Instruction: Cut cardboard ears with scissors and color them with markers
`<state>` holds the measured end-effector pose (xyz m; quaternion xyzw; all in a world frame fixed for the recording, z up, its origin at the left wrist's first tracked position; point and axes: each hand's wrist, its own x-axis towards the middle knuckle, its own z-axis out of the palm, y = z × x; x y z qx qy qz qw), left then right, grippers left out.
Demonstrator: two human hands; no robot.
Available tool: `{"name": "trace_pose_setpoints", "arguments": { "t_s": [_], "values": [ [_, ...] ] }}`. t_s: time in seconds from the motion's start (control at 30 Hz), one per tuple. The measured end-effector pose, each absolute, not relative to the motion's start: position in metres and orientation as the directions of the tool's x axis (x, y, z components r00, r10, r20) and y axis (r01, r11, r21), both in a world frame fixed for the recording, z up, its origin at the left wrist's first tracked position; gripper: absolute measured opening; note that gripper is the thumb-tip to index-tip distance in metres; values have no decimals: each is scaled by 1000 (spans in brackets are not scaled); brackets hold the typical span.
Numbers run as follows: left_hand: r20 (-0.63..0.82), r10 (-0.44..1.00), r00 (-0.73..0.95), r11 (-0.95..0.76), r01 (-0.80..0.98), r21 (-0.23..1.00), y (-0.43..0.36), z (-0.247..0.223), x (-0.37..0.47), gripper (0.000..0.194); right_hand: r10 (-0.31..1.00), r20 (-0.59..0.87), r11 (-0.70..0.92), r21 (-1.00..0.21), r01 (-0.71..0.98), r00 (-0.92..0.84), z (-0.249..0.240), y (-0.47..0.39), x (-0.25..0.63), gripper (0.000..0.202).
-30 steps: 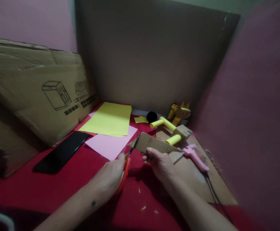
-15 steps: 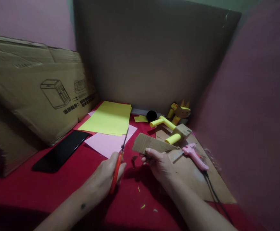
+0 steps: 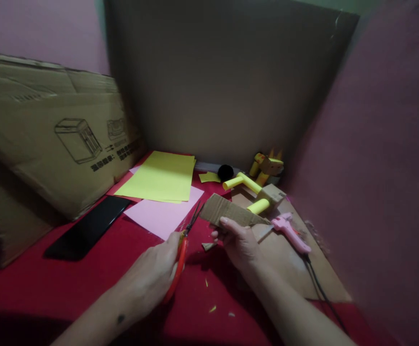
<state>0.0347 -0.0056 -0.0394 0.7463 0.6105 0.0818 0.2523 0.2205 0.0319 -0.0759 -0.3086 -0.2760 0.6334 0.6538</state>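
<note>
My left hand is closed round the handles of red-handled scissors, whose slightly parted blades point up toward the left end of a cardboard strip. That brown strip is pinched between the thumb and fingers of my right hand. A small cardboard scrap lies on the red cloth below the strip, beside my right fingertips. Just right of the strip's pointed end rests a pink glue gun.
Yellow sheets and pink paper lie behind my left hand, with a black phone further left. Yellow paper tubes joined to a small box and a cardboard animal figure stand at the back right. Large cardboard leans left.
The scissors have tilted rightward and their blades have opened, now close to the strip's left end. The strip has shifted up slightly. The small scrap now lies on the cloth.
</note>
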Motion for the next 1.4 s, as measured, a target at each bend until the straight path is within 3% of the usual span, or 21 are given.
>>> {"name": "trace_pose_setpoints", "arguments": {
  "t_s": [0.13, 0.57, 0.93, 1.4],
  "values": [
    [-251, 925, 283, -157, 891, 426, -3, -36, 38, 10, 998, -33, 5, -744, -668, 44, -74, 31, 220, 17],
    [-257, 926, 276, -180, 922, 342, -2, -31, 43, 13, 997, -62, -17, -738, -675, 43, -78, 32, 219, 18],
    [-253, 926, 279, -178, 916, 360, -4, -32, 45, 14, 996, -87, -51, -734, -677, 20, -81, 31, 217, 17],
    [-315, 921, 228, -165, 963, 215, 0, -30, 53, 18, 992, -126, -80, -722, -687, 17, -81, 31, 215, 15]
  ]
}}
